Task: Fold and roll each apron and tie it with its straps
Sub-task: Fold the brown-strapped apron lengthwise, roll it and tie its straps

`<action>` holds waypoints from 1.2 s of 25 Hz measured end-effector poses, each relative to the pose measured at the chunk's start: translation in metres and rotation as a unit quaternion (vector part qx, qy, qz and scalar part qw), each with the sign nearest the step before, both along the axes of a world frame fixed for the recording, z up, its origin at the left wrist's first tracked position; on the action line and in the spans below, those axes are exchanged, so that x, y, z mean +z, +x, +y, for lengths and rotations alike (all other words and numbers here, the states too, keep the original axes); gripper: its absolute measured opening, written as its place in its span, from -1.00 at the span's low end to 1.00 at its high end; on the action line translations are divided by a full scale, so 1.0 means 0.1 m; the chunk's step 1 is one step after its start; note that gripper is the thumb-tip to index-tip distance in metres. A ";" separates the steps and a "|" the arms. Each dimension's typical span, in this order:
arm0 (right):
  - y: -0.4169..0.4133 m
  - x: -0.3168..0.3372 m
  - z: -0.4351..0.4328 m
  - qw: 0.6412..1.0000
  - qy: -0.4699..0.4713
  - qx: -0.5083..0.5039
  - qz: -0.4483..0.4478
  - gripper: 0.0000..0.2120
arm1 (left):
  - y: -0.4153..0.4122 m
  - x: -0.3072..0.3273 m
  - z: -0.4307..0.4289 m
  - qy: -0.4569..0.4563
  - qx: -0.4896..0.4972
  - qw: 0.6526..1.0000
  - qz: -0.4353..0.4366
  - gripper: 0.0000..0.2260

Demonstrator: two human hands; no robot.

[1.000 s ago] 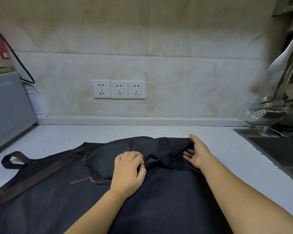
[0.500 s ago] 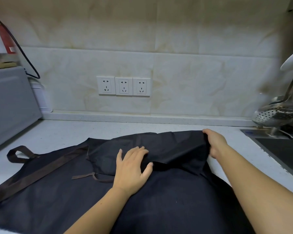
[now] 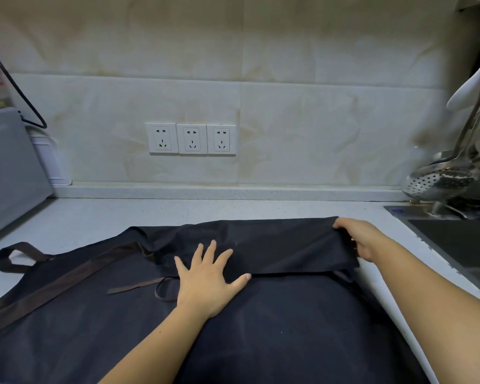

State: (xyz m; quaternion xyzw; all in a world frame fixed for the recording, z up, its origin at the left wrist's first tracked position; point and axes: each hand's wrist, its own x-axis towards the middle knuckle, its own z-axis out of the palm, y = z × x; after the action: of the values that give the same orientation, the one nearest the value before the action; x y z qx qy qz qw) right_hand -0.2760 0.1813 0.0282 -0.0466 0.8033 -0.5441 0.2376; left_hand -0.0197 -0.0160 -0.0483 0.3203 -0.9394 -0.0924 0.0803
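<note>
Along the pale speckled surface, under marbled wall tiles and three white sockets, a dark matte apron lies spread, its far edge folded over. Brown straps trail left. Left hand presses flat, fingers splayed; right hand pinches the fold's corner beside a steel sink.

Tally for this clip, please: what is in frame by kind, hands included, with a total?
Hands: 2, left hand flat on the cloth, right hand gripping its folded edge
Apron: 1
Wall sockets: 3
Slotted ladle: 1
Sink: 1
Grey appliance: 1
Total: 9
</note>
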 end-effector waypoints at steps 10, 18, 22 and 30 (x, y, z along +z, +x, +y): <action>0.52 -0.20 -0.48 0.983 0.011 0.170 0.064 -0.65 | -0.03 -0.05 -0.03 -0.001 0.009 1.000 -0.021 -0.43; 0.08 -0.33 -0.17 0.924 0.215 0.073 0.306 -0.92 | -0.04 -0.05 -0.03 -0.008 0.015 1.000 -0.023 -0.43; -0.03 -0.01 -0.16 0.981 -0.034 -0.071 0.179 -0.95 | -0.05 -0.06 -0.03 -0.010 0.016 1.000 -0.021 -0.43; -0.27 -0.05 -0.26 0.998 -0.058 0.002 -0.002 -0.80 | -0.04 -0.02 -0.01 -0.004 0.017 1.000 -0.018 -0.43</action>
State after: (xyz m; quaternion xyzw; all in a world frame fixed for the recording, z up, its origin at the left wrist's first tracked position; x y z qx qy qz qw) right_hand -0.3034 0.1557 0.0233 -0.0608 0.7698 -0.5894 0.2372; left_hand -0.0238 -0.0170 -0.0508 0.3377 -0.9354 -0.0812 0.0660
